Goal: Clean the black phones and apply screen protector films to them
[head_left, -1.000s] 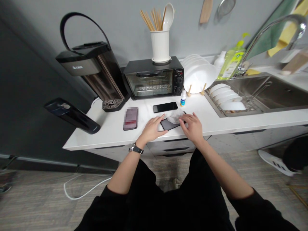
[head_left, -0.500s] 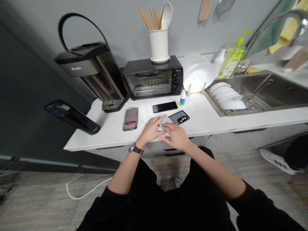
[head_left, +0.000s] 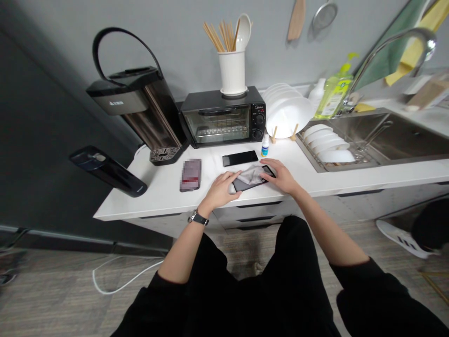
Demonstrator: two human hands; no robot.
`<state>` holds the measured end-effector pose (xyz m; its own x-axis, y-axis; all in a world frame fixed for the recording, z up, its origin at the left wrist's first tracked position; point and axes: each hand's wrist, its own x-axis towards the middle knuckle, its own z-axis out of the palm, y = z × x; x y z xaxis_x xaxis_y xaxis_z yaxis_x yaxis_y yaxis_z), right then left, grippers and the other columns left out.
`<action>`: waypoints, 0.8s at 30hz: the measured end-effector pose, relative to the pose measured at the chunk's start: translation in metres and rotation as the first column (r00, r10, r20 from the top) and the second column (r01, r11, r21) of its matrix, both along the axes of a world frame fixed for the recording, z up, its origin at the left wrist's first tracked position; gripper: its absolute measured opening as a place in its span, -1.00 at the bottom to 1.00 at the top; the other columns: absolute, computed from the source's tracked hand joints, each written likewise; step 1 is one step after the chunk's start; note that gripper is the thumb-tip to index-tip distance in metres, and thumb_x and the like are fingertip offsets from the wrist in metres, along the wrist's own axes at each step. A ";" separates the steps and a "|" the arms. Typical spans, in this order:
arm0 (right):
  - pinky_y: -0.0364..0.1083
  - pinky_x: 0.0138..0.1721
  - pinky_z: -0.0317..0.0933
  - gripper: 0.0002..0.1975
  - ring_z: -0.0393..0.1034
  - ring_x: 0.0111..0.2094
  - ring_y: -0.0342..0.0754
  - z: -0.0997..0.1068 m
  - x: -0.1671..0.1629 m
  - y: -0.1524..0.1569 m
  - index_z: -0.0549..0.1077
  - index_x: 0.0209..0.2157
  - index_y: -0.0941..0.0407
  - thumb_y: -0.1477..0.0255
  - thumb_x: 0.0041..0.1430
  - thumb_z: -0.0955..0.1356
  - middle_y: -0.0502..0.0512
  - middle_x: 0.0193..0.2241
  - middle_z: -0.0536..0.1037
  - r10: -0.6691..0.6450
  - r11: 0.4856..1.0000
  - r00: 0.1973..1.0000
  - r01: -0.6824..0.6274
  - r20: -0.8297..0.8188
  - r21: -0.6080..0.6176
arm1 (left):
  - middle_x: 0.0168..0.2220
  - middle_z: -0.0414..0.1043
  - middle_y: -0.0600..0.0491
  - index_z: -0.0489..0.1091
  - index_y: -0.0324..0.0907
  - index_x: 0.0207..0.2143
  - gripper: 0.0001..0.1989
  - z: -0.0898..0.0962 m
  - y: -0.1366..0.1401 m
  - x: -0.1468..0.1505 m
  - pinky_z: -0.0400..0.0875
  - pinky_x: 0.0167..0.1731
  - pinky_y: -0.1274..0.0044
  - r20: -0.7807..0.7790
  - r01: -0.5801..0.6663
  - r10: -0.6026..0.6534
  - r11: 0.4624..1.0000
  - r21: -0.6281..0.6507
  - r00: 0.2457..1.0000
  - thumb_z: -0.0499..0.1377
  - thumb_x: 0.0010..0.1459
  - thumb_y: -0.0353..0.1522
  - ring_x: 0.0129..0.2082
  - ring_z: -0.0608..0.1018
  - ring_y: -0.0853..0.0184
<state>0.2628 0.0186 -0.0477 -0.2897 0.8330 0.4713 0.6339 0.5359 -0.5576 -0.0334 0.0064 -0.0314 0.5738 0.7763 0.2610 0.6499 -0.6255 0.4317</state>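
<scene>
A smartphone (head_left: 247, 186) lies on the counter before me, with a crumpled pale grey cloth (head_left: 250, 174) spread over much of its back. My left hand (head_left: 221, 189) grips the phone's left end, thumb and fingers on either side of it. At the other end, my right hand (head_left: 280, 176) holds the cloth against the phone, covering part of its camera area. Just behind them lies a second, black phone (head_left: 240, 158). To its right stands a small white spray bottle (head_left: 265, 146) with a blue label.
A blurred purple-grey packet (head_left: 191, 175) lies left of my hands. Behind are a toaster oven (head_left: 224, 117), a water dispenser (head_left: 147, 112) and plates (head_left: 289, 114) in a rack. A dark thermos-like bottle (head_left: 108, 171) is at left, a sink (head_left: 403, 140) at right.
My right hand has slid rightward along the phone, drawing the cloth out with it. More of the phone's left part now shows. My left hand stays about where it was.
</scene>
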 end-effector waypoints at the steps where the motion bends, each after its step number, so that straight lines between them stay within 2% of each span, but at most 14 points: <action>1: 0.23 0.39 0.20 -0.30 0.32 0.37 0.20 -0.001 0.004 0.003 0.37 0.35 0.10 0.03 0.32 0.41 0.30 0.35 0.43 0.007 1.000 1.000 -0.007 0.013 -0.010 | 0.13 0.42 -0.08 0.16 -0.02 0.49 -0.21 -0.001 0.000 0.000 0.37 0.28 0.21 -0.010 0.004 -0.004 1.000 0.003 1.000 0.29 0.25 -0.24 0.18 0.48 0.05; 4: 0.25 0.37 0.21 -0.03 0.30 0.38 0.24 -0.006 0.008 0.006 0.18 0.47 0.09 0.02 0.18 0.52 0.35 0.40 0.35 0.065 0.994 0.993 -0.055 0.098 -0.093 | 0.23 0.36 -0.11 0.15 -0.04 0.49 -0.25 -0.001 -0.001 -0.002 0.33 0.33 0.19 -0.027 0.031 -0.031 0.999 0.015 0.999 0.24 0.29 -0.26 0.26 0.44 0.06; 6: 0.25 0.34 0.26 0.04 0.36 0.34 0.25 -0.008 0.005 0.005 0.13 0.49 0.08 0.05 0.13 0.55 0.34 0.35 0.42 0.083 0.990 0.989 -0.067 0.126 -0.127 | 0.35 0.26 -0.15 0.18 -0.05 0.47 -0.31 0.002 -0.005 -0.002 0.25 0.39 0.16 -0.028 0.030 -0.029 0.999 0.038 0.999 0.20 0.35 -0.23 0.36 0.35 0.04; 9: 0.24 0.30 0.30 0.12 0.40 0.30 0.26 -0.009 0.003 0.003 0.06 0.51 0.07 0.06 0.07 0.58 0.32 0.29 0.48 0.088 0.990 0.990 -0.074 0.112 -0.122 | 0.48 0.13 -0.15 0.22 -0.04 0.44 -0.41 0.007 -0.014 0.007 0.04 0.47 0.04 -0.045 -0.018 0.022 0.995 0.098 0.999 0.12 0.43 -0.15 0.47 0.24 0.03; 12: 0.22 0.29 0.31 0.16 0.44 0.27 0.23 -0.011 0.004 0.002 0.01 0.52 0.04 0.07 0.06 0.59 0.30 0.29 0.49 0.102 0.991 0.991 -0.093 0.087 -0.094 | 0.51 0.12 -0.11 0.20 -0.03 0.45 -0.43 0.010 -0.022 0.029 -0.06 0.50 0.02 -0.096 0.019 -0.007 0.992 0.126 0.995 0.04 0.49 -0.10 0.50 0.22 0.07; 15: 0.21 0.30 0.30 0.15 0.42 0.29 0.22 -0.012 0.005 0.003 0.01 0.52 0.03 0.10 0.06 0.59 0.32 0.31 0.47 0.120 0.990 0.991 -0.114 0.066 -0.079 | 0.46 0.23 -0.20 0.23 -0.17 0.43 -0.37 0.008 -0.023 0.060 0.02 0.49 0.08 -0.168 0.068 -0.052 0.994 0.090 0.984 0.03 0.48 -0.03 0.49 0.25 0.05; 18: 0.20 0.29 0.31 0.08 0.42 0.28 0.23 -0.012 0.005 0.003 0.04 0.51 0.09 0.18 0.11 0.56 0.36 0.30 0.46 0.144 0.986 0.989 -0.140 0.039 -0.087 | 0.46 0.20 -0.29 0.23 -0.30 0.41 -0.27 0.006 -0.018 0.090 0.12 0.47 0.16 -0.218 0.115 -0.104 0.993 0.038 0.970 0.08 0.44 0.02 0.49 0.25 0.01; 22: 0.16 0.28 0.31 -0.01 0.38 0.32 0.20 -0.012 0.005 0.004 0.04 0.51 0.11 0.35 0.14 0.50 0.39 0.38 0.32 0.138 0.986 0.990 -0.136 0.015 -0.101 | 0.44 0.25 -0.24 0.22 -0.28 0.42 -0.25 0.008 -0.011 0.113 0.19 0.44 0.25 -0.201 0.180 -0.177 0.984 -0.003 0.963 0.09 0.42 0.05 0.47 0.30 0.05; 24: 0.16 0.29 0.30 0.01 0.35 0.33 0.21 -0.013 0.006 0.004 0.05 0.51 0.07 0.35 0.11 0.51 0.37 0.41 0.28 0.130 0.986 0.991 -0.129 0.009 -0.104 | 0.44 0.26 -0.19 0.22 -0.24 0.43 -0.28 0.010 -0.008 0.113 0.20 0.44 0.27 -0.188 0.182 -0.181 0.983 -0.016 0.965 0.05 0.44 0.04 0.46 0.31 0.09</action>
